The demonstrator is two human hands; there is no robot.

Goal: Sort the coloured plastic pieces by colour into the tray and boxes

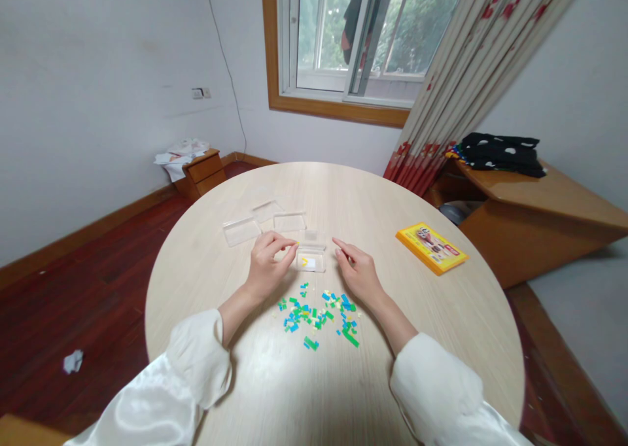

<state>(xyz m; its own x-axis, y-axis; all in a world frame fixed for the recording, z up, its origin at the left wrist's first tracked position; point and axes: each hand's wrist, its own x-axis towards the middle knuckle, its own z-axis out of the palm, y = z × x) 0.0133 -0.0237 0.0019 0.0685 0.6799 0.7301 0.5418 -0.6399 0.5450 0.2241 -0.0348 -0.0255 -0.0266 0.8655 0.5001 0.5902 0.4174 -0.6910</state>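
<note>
Between the thumb and index finger of my left hand (269,255) a tiny yellow piece shows, probably a small toy brick. That hand is at the left side of a clear plastic box (320,267) with a few yellow pieces (305,261) and something white inside. To the box's right, my right hand (357,266) has its index finger stretched out, the other fingers loosely bent, and nothing visible in it. Small blue, green, yellow and cream toy bricks (308,314) lie scattered on the table nearer to me.
Several clear plastic trays or lids (241,231) rest on the round wooden table (441,341), beyond my left hand. A yellow-orange box (432,247) lies to the right. Black cloth (503,155) is on a wooden cabinet (564,201) beyond the table's right edge.
</note>
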